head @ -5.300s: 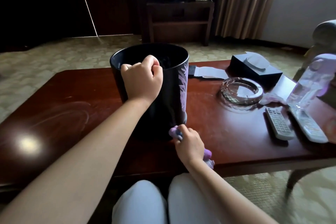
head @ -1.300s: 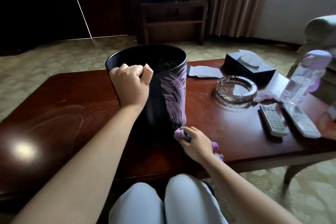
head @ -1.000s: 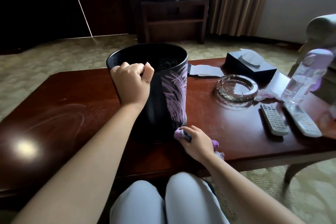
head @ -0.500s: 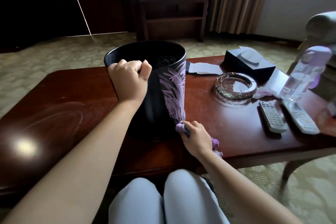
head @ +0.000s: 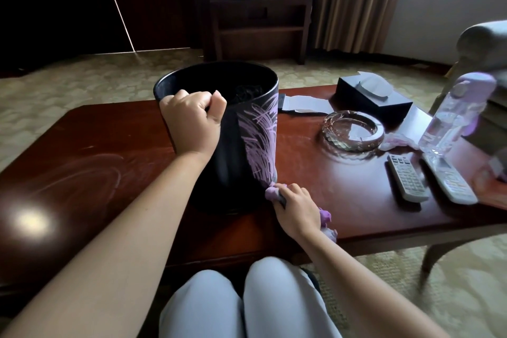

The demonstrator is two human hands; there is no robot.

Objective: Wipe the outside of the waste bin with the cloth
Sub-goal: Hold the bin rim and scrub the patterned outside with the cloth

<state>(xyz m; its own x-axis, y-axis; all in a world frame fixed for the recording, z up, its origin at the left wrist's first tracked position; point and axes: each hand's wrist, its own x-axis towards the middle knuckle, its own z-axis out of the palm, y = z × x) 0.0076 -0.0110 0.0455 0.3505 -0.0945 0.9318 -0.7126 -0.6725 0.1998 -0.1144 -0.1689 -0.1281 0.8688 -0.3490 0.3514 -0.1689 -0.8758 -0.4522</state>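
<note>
While the left hand [head: 192,122] is gripping the near rim of the bin [head: 227,162], fingers curled over the edge, the right hand [head: 295,207] is pinching a bunched purple cloth [head: 273,191] and pressing it against the base of the bin's right side. The bin is standing upright on the surface [head: 96,151], its long axis vertical, a little left of centre and near the front edge. From the right hand the wall is lying up and to the left, so the coming stroke probably has to run upward along the wall or round the base. The right hand is the nearer one to the unwiped lower wall; the left is serving as the anchor and is likely best kept there so the bin is not sliding or turning.

Room to the right of the bin is fairly open: the ashtray [head: 354,132] is sitting well apart, further back, and the two remotes [head: 407,177] are lying near the right end. The front edge is just beside the right wrist, with a tail of cloth hanging over it, so a pull toward the person is offering little room. The bin's far side is hidden from view.
</note>
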